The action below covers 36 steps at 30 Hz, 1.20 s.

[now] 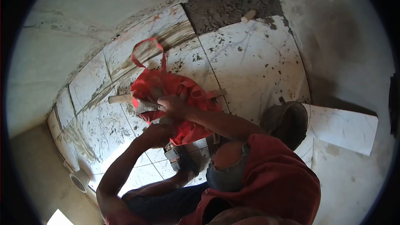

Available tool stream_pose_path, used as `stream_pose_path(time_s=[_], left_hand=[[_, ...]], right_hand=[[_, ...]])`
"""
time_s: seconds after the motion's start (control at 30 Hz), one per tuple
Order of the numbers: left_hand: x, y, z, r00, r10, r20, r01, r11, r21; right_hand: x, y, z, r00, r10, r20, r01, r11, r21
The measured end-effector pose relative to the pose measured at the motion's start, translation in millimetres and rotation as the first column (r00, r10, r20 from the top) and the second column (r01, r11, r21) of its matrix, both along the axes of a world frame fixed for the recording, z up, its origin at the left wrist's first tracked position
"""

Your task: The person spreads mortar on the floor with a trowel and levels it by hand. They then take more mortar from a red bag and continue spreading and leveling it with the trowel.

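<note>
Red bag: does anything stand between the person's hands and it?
Nothing visible does. The right hand grips the red bag at its middle, and the left hand touches its lower edge. A wooden handle pokes out beside the bag, clear of both hands.

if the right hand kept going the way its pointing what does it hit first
The right hand points into the red bag and touches its fabric, so it would meet the bag first. Past the bag a wooden handle lies on the tiled floor, though depth is unclear.
</note>
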<state>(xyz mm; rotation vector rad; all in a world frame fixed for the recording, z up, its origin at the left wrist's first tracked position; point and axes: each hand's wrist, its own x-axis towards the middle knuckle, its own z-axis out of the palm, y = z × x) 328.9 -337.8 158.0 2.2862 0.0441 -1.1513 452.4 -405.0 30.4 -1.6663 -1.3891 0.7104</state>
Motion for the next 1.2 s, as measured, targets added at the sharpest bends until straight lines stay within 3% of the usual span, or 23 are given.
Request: stream_pose_path(time_s=[0.07, 0.13, 0.17, 0.27, 0.3, 0.33, 0.37, 0.4, 0.47, 0.5, 0.57, 0.6, 0.67, 0.7, 0.73, 0.77, 0.9, 0.97, 1.03, 1.07, 1.13, 1.17, 1.2], left_hand=[[17, -12, 15, 0.863, 0.075, 0.499, 0.027, 0.981, -0.194], [51, -29, 34, 0.642, 0.065, 0.764, 0.095, 0.982, -0.163], [65, -38, 33, 0.599, 0.060, 0.798, 0.105, 0.983, -0.153], [107, -54, 10, 0.397, -0.029, 0.917, 0.157, 0.987, -0.036], [116, -59, -4, 0.389, -0.037, 0.921, 0.163, 0.986, -0.029], [121, -66, -21, 0.492, -0.054, 0.869, 0.127, 0.992, -0.011], [122, -70, -35, 0.590, -0.065, 0.805, 0.093, 0.996, 0.012], [119, -68, -47, 0.586, -0.075, 0.807, 0.101, 0.995, 0.020], [108, -55, -67, 0.544, -0.399, 0.738, 0.417, 0.892, 0.175], [97, -49, -72, 0.556, -0.393, 0.732, 0.419, 0.893, 0.161], [78, -31, -77, 0.745, -0.306, 0.593, 0.392, 0.920, -0.019], [73, -14, -73, 0.748, -0.302, 0.591, 0.388, 0.922, -0.019], [61, 14, -56, 0.917, -0.104, 0.386, 0.282, 0.853, -0.440], [58, 22, -47, 0.918, -0.097, 0.383, 0.273, 0.856, -0.439], [54, 28, -38, 0.966, -0.039, 0.255, 0.151, 0.886, -0.439], [48, 32, -33, 0.992, 0.028, 0.123, 0.027, 0.906, -0.422], [30, 44, -37, 0.975, 0.113, 0.193, -0.066, 0.969, -0.239], [45, 55, -54, 0.845, 0.168, 0.507, -0.260, 0.959, 0.115], [66, 94, -13, 0.566, -0.003, 0.824, -0.342, 0.909, 0.239], [64, 103, -15, 0.561, -0.003, 0.828, -0.352, 0.904, 0.242], [56, 111, -39, 0.457, 0.245, 0.855, -0.515, 0.856, 0.030], [48, 116, -56, 0.549, 0.239, 0.801, -0.483, 0.873, 0.072], [47, 111, -63, 0.542, 0.244, 0.804, -0.483, 0.873, 0.061]], right_hand=[[29, -21, 32, 0.994, -0.109, -0.003, 0.108, 0.980, 0.168], [79, -50, 89, 0.968, -0.226, 0.105, 0.208, 0.965, 0.162], [99, -66, 112, 0.941, -0.271, 0.201, 0.256, 0.962, 0.095], [143, -84, 100, 0.865, -0.423, 0.269, 0.379, 0.903, 0.203], [157, -84, 87, 0.872, -0.324, 0.367, 0.299, 0.946, 0.124], [168, -86, 68, 0.867, -0.214, 0.450, 0.225, 0.974, 0.030], [174, -92, 26, 0.795, -0.168, 0.583, 0.218, 0.976, -0.016], [175, -98, 33, 0.791, -0.179, 0.586, 0.226, 0.974, -0.008], [163, -113, 55, 0.906, -0.356, 0.228, 0.347, 0.934, 0.082], [155, -127, 58, 0.910, -0.354, 0.216, 0.347, 0.935, 0.069], [145, -155, 61, 0.792, -0.576, 0.203, 0.590, 0.807, -0.009], [141, -166, 51, 0.795, -0.573, 0.201, 0.586, 0.810, -0.009], [128, -183, 22, 0.558, -0.612, 0.560, 0.743, 0.669, -0.010], [123, -179, 20, 0.565, -0.608, 0.558, 0.737, 0.676, -0.011], [116, -172, 20, 0.661, -0.722, 0.203, 0.749, 0.651, -0.124], [108, -164, 19, 0.627, -0.758, -0.179, 0.719, 0.652, -0.242], [81, -116, 40, 0.724, -0.537, -0.432, 0.418, 0.841, -0.344], [75, -98, 38, 0.866, -0.414, -0.280, 0.347, 0.901, -0.261], [96, -73, 69, 0.888, -0.325, -0.325, 0.301, 0.946, -0.123], [110, -62, 93, 0.901, -0.246, -0.358, 0.269, 0.963, 0.015], [125, -54, 148, 0.842, -0.231, -0.487, 0.321, 0.940, 0.110], [138, -56, 162, 0.907, -0.179, -0.382, 0.263, 0.948, 0.181], [153, -61, 170, 0.955, -0.130, -0.268, 0.198, 0.950, 0.242]])
